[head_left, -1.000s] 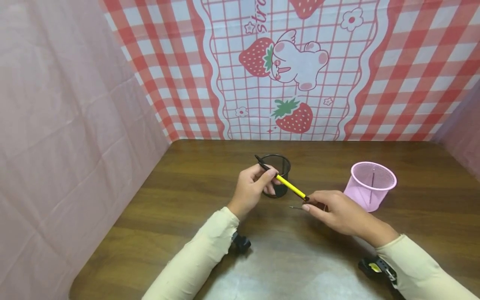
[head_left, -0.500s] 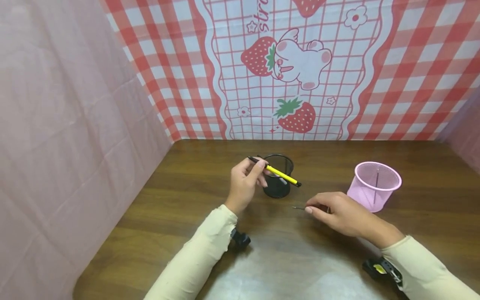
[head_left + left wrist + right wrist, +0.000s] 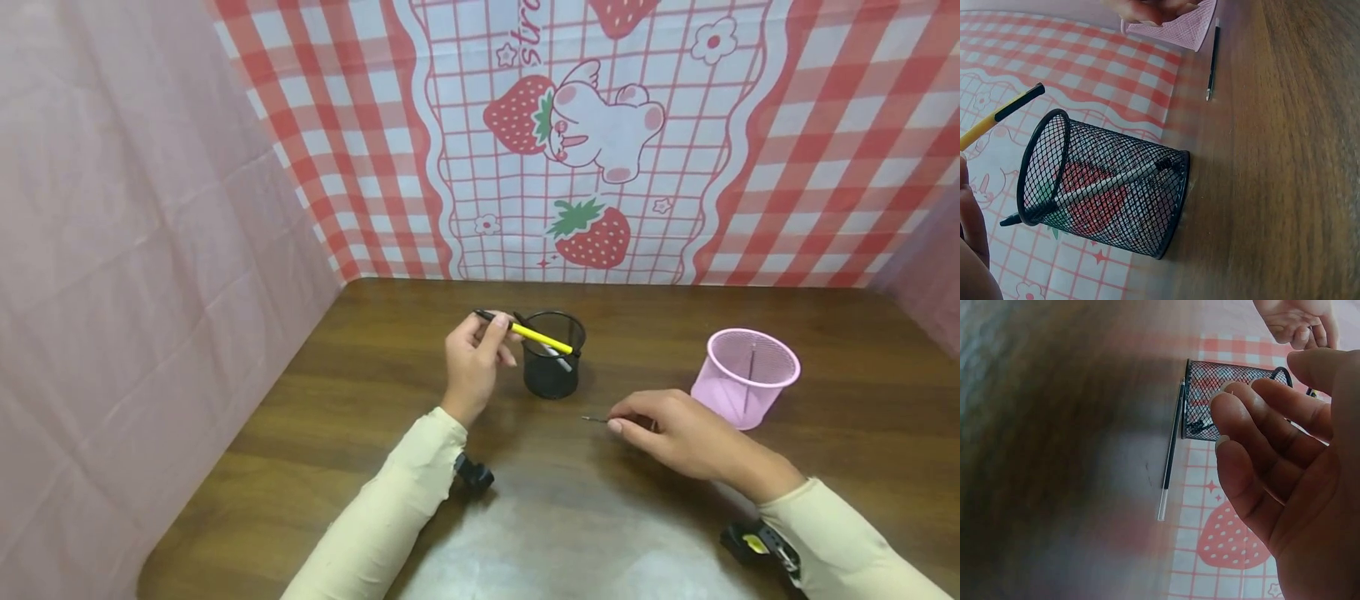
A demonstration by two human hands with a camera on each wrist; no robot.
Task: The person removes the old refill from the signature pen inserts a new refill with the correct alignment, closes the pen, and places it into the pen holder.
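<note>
My left hand (image 3: 474, 358) pinches a yellow pen with black ends (image 3: 542, 337) between thumb and fingers. The pen slants over the mouth of a black mesh pen holder (image 3: 551, 379), its far end overlapping the rim in the head view. Inside that holder leans a grey-white pen (image 3: 1107, 185), its dark end poking out past the rim. A thin dark pen refill (image 3: 1212, 65) with a metal tip lies on the table. Just above it hovers my right hand (image 3: 675, 433), fingers loosely bent and holding nothing, as the right wrist view shows. The palm hides most of the refill from the head camera.
A pink mesh pen holder (image 3: 720, 392) stands on the wooden table (image 3: 360, 375), right beyond my right hand. Behind the table hangs a red-and-white strawberry cloth (image 3: 375, 150). A pale pink cloth (image 3: 135, 250) hangs along the left side.
My left hand has drawn the yellow pen leftward, away from the right fingertips, and its end now overlaps the black holder. The right hand has stayed nearly still over the refill.
</note>
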